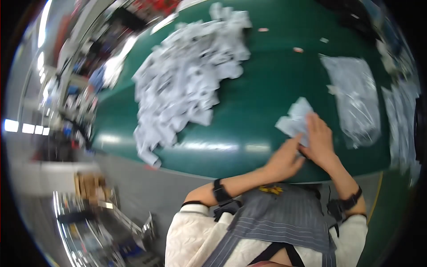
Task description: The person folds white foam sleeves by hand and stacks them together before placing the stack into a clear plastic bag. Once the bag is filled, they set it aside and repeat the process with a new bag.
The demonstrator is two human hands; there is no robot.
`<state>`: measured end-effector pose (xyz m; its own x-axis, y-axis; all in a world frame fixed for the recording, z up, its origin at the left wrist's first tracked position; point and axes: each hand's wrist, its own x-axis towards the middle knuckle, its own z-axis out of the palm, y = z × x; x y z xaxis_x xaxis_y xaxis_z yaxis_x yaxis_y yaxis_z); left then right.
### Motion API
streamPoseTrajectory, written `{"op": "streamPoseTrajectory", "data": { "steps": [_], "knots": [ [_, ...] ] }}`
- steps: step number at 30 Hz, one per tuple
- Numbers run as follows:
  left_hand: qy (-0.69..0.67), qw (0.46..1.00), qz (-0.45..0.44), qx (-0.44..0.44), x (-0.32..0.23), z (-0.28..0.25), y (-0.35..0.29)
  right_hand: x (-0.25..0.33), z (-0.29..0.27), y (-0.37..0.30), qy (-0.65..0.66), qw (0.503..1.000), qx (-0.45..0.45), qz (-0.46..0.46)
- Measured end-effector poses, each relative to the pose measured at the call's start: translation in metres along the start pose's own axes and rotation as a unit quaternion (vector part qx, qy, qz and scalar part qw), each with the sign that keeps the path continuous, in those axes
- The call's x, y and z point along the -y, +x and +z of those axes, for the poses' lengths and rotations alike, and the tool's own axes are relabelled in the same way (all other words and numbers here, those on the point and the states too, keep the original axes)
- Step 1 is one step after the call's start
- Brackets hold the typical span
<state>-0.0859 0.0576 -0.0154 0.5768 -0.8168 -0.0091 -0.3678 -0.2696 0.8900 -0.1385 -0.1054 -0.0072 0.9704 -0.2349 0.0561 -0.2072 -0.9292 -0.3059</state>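
Head view: at far left I see a brown cardboard box (pixel 91 187) near a silver metal cart (pixel 84 231). Next comes a long, loose heap of thin, pale grey-white pieces (pixel 191 75), spread over a smooth dark-green tabletop (pixel 262 84). Right of it, near the table's front edge, the bare left hand (pixel 284 159) curls its fingers by the lower edge of a single thin, pale grey-white piece (pixel 294 118) — well apart from the heap. The bare right hand (pixel 320 140) lays nearly straight fingers over that piece's right side — I can't tell whether either hand pinches it. Beyond lies a clear plastic bag with pale grey contents (pixel 356 98).
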Motion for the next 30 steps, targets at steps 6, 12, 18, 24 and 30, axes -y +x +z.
{"op": "streamPoseTrajectory", "data": {
  "steps": [6,12,18,24,30],
  "knots": [
    [0.3,0.92,0.252,0.015,0.023,-0.052,0.077,0.006,0.009,0.0,0.007,0.995,0.033,-0.098],
    [0.111,0.967,0.208,0.098,0.031,0.006,0.084,-0.018,0.002,-0.059,0.043,0.995,-0.077,-0.038],
    [0.213,0.899,0.332,0.192,-0.023,-0.005,0.125,-0.034,-0.028,-0.077,0.049,0.998,-0.044,0.015],
    [0.309,0.806,0.498,0.084,-0.126,0.092,0.182,-0.097,-0.049,-0.168,0.011,0.953,-0.109,0.284],
    [0.244,0.852,0.46,0.056,-0.112,0.14,0.235,-0.135,-0.057,-0.086,-0.021,0.928,-0.22,0.301]
  ]
}}
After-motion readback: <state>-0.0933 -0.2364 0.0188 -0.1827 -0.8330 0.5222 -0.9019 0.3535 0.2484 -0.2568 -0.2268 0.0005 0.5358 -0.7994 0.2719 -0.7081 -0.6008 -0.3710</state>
